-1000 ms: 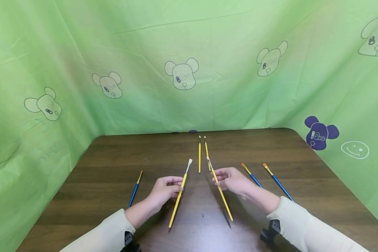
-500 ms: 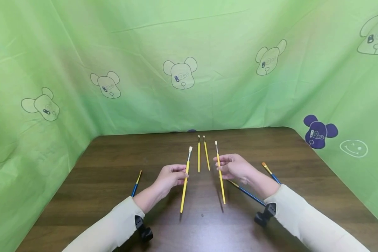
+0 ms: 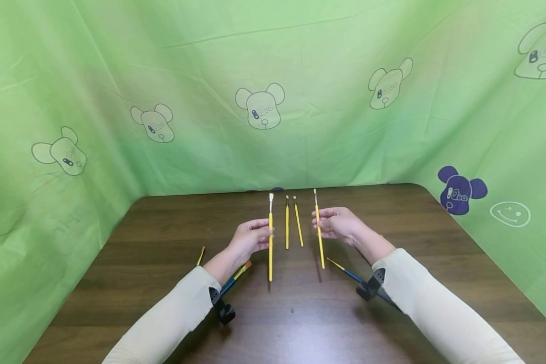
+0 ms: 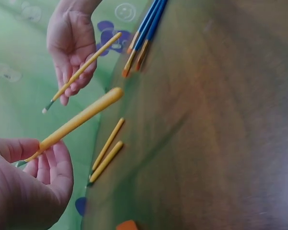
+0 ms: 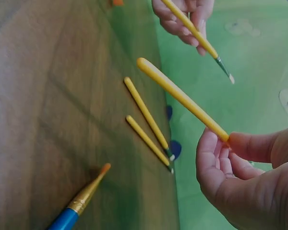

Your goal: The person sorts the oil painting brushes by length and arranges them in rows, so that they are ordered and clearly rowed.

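My left hand pinches a yellow-handled paintbrush between thumb and fingers, its white bristles pointing to the far edge. A second yellow paintbrush is held the same way in my right hand. Both are raised off the table; a shadow shows beneath each. Between the hands lie two more yellow paintbrushes, side by side, with pale tips away from me. In the left wrist view, the held yellow handle slants above them. The right wrist view shows the other held handle close up.
On the brown table, blue paintbrushes lie beside and under both forearms: one by the left wrist, another by the right. Several blue brushes appear in the left wrist view. A green printed cloth hangs behind.
Both hands have moved forward, away from me, with their yellow brushes, which have turned nearly parallel. The right hand has shifted slightly outward. The two lying yellow brushes stay put.
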`<state>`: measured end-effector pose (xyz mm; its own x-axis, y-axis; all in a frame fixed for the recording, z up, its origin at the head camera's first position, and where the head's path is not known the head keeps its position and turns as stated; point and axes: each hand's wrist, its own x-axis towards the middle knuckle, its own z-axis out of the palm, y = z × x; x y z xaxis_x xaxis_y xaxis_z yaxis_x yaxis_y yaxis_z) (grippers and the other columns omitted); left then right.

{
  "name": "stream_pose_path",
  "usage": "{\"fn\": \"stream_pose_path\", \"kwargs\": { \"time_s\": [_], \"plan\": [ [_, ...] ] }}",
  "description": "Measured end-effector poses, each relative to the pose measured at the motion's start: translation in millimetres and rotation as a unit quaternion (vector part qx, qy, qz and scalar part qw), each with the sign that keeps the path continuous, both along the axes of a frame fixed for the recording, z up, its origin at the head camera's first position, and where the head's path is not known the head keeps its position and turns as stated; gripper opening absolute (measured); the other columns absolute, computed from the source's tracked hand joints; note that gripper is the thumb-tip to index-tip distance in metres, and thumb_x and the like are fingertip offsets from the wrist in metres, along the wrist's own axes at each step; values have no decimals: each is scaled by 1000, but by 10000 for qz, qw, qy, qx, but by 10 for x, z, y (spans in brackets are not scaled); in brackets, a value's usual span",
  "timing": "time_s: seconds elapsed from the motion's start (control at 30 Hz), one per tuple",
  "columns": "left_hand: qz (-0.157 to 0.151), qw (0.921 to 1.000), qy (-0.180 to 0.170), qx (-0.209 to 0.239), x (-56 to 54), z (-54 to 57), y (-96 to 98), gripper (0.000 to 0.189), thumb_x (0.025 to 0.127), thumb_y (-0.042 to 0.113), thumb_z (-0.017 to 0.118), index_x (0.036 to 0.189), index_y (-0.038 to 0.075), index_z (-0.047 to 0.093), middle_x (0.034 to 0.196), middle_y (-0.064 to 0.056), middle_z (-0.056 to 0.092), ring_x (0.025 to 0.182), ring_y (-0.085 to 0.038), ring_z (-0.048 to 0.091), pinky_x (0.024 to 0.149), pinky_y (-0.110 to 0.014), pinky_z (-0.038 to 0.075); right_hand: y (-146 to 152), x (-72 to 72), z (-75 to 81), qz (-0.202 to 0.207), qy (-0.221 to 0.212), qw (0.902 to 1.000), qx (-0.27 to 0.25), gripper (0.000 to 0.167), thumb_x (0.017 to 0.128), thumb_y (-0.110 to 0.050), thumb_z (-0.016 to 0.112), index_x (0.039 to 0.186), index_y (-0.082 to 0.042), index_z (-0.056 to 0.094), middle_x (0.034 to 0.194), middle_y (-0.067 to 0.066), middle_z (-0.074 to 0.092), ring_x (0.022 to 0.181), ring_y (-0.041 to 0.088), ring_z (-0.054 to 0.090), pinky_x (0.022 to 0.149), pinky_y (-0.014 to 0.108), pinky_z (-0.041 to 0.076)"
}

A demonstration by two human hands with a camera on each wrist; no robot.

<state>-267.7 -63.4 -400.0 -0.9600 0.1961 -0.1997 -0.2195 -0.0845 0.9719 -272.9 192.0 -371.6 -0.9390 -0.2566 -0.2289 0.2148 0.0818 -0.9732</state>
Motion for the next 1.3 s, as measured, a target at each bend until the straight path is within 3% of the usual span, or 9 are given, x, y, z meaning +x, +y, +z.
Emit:
{"fn": "stream_pose_path", "kwargs": {
  "time_s": [0.1,0.33,0.5,0.7,0.87,1.1,1.3],
  "plan": [
    [64,9999,-102,-33,-108,-5,12,38,93,-2,59,131,-6,55,125,-27,58,95,-30,65,73,-30,57,3,-71,-8,-77,-77,9999,-86,44,96,9,45,139,16,35,92,4,63,81,11,63,73,25,56],
    [45,9995,-325,-12,-367,10,56,39,94,-3,59,133,-4,54,128,-27,56,112,-37,58,81,-33,57,14,-274,-58,-454,-264,9984,-226,48,97,8,49,141,15,33,82,0,66,74,10,65,72,25,57],
    [17,9991,-411,-104,-517,21,98,40,93,-3,60,133,-3,54,127,-26,57,112,-36,58,81,-32,57,6,-409,-99,-749,-323,9964,-250,53,95,7,53,143,14,30,77,-1,66,71,10,64,71,24,57],
    [204,9973,-619,-326,-648,-9,131,40,92,-3,62,131,1,58,124,-23,60,91,-25,66,75,-32,58,-2,-535,-159,-1088,-408,9931,-142,55,93,9,57,143,12,35,84,4,66,79,15,65,75,26,58],
    [338,9959,-778,-321,-754,-57,149,37,91,-5,63,127,1,60,122,-22,62,72,-14,63,74,-33,58,-13,-622,-224,-1309,-475,9902,-85,54,92,9,58,142,10,38,98,12,63,79,16,64,75,27,58],
    [226,9941,-942,-484,-854,-109,182,34,90,-7,62,123,-2,60,109,-18,66,68,-14,60,84,-38,56,-27,-644,-243,-1489,-630,9868,-51,53,91,11,59,140,10,41,79,4,64,75,16,65,74,28,58],
    [331,9933,-916,-623,-908,-146,193,30,90,-7,63,119,-1,61,84,-5,64,69,-14,59,79,-36,58,-30,-730,-353,-1768,-685,9817,199,51,87,8,66,135,6,50,92,12,69,73,15,63,73,28,58]
  ]
}}
